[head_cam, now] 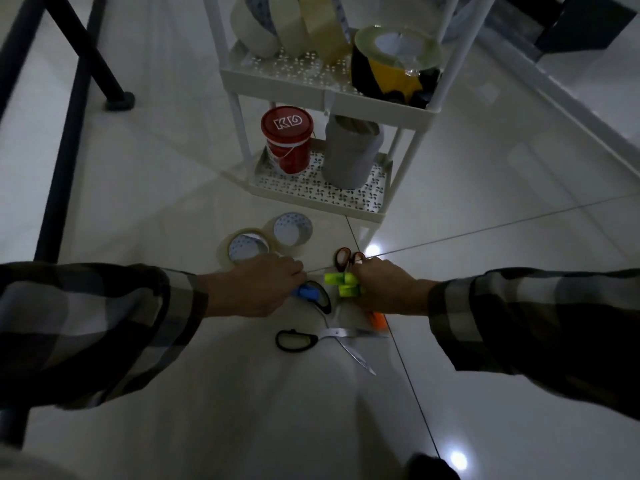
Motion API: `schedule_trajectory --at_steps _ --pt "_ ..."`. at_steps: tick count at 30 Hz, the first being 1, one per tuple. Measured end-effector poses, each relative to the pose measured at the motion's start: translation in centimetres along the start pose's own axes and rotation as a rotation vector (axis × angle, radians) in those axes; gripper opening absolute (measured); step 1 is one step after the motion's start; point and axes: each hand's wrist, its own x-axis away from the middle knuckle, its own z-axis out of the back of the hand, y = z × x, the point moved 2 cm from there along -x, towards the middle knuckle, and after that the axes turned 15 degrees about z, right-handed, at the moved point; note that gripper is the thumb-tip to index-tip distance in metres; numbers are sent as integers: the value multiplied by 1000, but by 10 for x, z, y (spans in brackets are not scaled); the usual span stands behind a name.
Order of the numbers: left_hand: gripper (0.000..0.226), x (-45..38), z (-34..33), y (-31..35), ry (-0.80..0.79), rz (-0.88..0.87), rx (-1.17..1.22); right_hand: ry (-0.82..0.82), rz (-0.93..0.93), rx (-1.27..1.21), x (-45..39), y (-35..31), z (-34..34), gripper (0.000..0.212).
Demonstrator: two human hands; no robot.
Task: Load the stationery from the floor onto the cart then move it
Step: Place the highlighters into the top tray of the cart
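Tape rolls crowd the white cart; below sit a red tub and grey roll. Left hand clutches a blue marker, right hand green highlighters.

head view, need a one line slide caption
Both hands reach floor stationery, left hand at blue item, right hand gripping green highlighters, before white cart.

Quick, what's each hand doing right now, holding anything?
Left hand: closed on a blue marker.
Right hand: closed on a bunch of yellow-green highlighters.
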Motion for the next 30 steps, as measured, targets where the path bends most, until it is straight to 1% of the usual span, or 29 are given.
schedule_trajectory --at_steps 2,4,6,7,8,9,12,14,17,20,22,25,28,30 --pt "27 0 5 -2 0 53 172 -23 -85 -29 4 5 -13 46" --pt "25 -1 15 1 -57 138 370 -26 -150 -73 7 6 -21 39" --pt "10 -3 24 6 -88 247 574 -35 -173 -110 9 2 -23 33" --pt "8 -5 28 10 -99 298 644 -42 -176 -124 10 0 -23 30" --pt "9 -5 31 13 -101 343 693 -28 -170 -134 12 -5 -20 29" --pt "10 -5 36 16 -102 374 725 11 -158 -150 12 -9 -15 30" --pt "14 -3 61 13 -24 410 756 202 -66 -193 11 -24 17 30" --pt "16 -3 87 3 81 462 790 351 -35 -210 8 -36 48 24" --pt "15 -1 124 -13 262 527 916 639 -10 -299 4 -51 97 21" --pt "29 1 155 -17 384 589 1035 892 78 -297 4 -67 143 24" --pt "30 0 173 -17 405 632 1122 1022 111 -316 4 -73 167 20" --pt "36 -3 207 -18 383 649 1374 1166 169 -391 5 -81 199 20" --pt "23 -2 254 -16 398 560 1558 1291 292 -400 13 -97 234 14" --pt "21 2 290 -16 379 492 1594 1348 373 -379 19 -107 257 13"
